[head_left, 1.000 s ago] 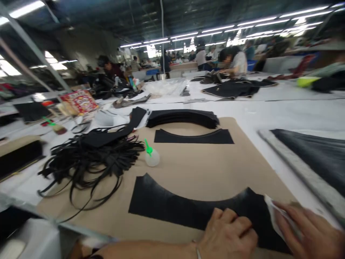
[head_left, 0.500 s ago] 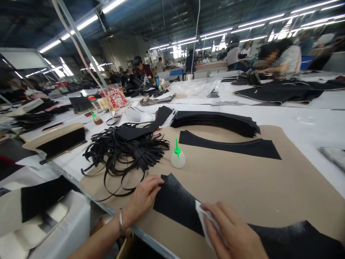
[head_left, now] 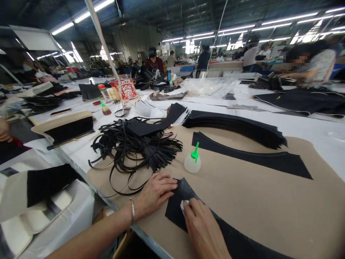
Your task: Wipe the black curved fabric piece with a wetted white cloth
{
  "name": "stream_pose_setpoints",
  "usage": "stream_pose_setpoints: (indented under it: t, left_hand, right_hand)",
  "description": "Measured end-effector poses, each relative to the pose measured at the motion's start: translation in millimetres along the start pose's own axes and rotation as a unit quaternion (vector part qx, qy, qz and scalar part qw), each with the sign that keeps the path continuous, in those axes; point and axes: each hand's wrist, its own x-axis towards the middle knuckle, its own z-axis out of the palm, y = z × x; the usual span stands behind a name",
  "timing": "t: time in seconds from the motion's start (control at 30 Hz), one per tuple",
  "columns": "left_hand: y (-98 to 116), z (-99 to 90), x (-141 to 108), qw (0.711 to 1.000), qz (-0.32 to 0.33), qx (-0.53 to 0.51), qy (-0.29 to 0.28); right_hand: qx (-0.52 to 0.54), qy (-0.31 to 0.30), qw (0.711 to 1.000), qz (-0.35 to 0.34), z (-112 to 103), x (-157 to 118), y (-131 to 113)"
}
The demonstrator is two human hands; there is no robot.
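A curved black panel lies flat on tan sheeting, pale dust showing near its left end. My left hand, fingers stretched out, rests flat with its fingertips on that end. A folded white cloth is pinched in my right hand and pressed against the panel; most of the cloth is hidden beneath my fingers. Beyond my hands stands a round squeeze bottle with a green nozzle. Another curved black panel lies farther back, in front of a stack of similar black pieces.
Left of the bottle sprawls a tangle of black strips. The metal table edge runs along the near left side. A second green-nozzled bottle and a red patterned packet stand farther back. Several people work behind.
My right hand has slid the cloth left along the panel, closer to my left hand. The dusty patches have thinned. The camera view has turned slightly left.
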Motion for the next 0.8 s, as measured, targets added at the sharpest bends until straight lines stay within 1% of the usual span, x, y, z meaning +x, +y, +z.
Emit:
stream_pose_setpoints:
  t: [0.07,0.13,0.2,0.27,0.33,0.37,0.4,0.47,0.57,0.63,0.7,0.77,0.8]
  left_hand:
    - [-1.3,-0.5,-0.3,1.000,0.000,-0.001,-0.002]
    - [-2.1,-0.9,0.4,1.000,-0.002,-0.002,-0.003]
    - [-2.9,-1.3,1.4,1.000,-0.003,-0.002,-0.003]
    - [-4.0,-1.5,2.2,1.000,-0.001,-0.002,-0.005]
    - [-5.3,-1.5,2.4,1.000,0.004,-0.003,-0.007]
    - [-6.0,-1.4,2.2,1.000,0.005,-0.003,-0.007]
    - [-6.6,-1.3,2.0,1.000,0.005,-0.001,-0.005]
    - [-7.8,-0.8,1.6,1.000,0.004,0.001,0.001]
    - [-8.4,0.1,1.7,1.000,0.003,-0.002,0.011]
    - [-7.9,0.0,2.3,1.000,0.004,-0.004,0.015]
    - [-6.6,-0.8,3.0,1.000,0.007,-0.004,0.012]
    - [-5.2,-2.1,3.4,1.000,0.012,-0.003,0.005]
    - [-4.7,-2.7,3.5,1.000,0.014,-0.002,0.001]
  right_hand:
    - [-0.008,0.003,0.999,-0.050,-9.7,-16.1,11.9]
    - [0.004,0.015,0.998,-0.060,-21.3,-14.9,17.3]
    - [0.025,0.044,0.998,-0.033,-27.1,2.9,12.6]
    - [0.030,0.065,0.997,-0.001,-23.0,26.6,1.1]
    - [0.016,0.051,0.998,0.019,-12.2,42.1,-9.4]
    - [0.007,0.036,0.999,0.018,-6.5,43.3,-11.9]
    - [-0.002,0.026,1.000,0.012,-1.9,39.5,-11.9]
    - [-0.020,0.018,0.999,-0.017,0.7,20.2,-4.3]
    - [-0.026,0.006,0.998,-0.056,-12.9,-11.5,15.2]
    - [-0.006,0.001,0.998,-0.057,-25.9,-13.8,21.1]
    - [0.020,0.017,0.999,-0.030,-32.5,3.9,15.7]
    - [0.030,0.034,0.999,0.019,-28.4,32.1,2.4]
    - [0.029,0.025,0.998,0.042,-22.9,45.3,-5.0]
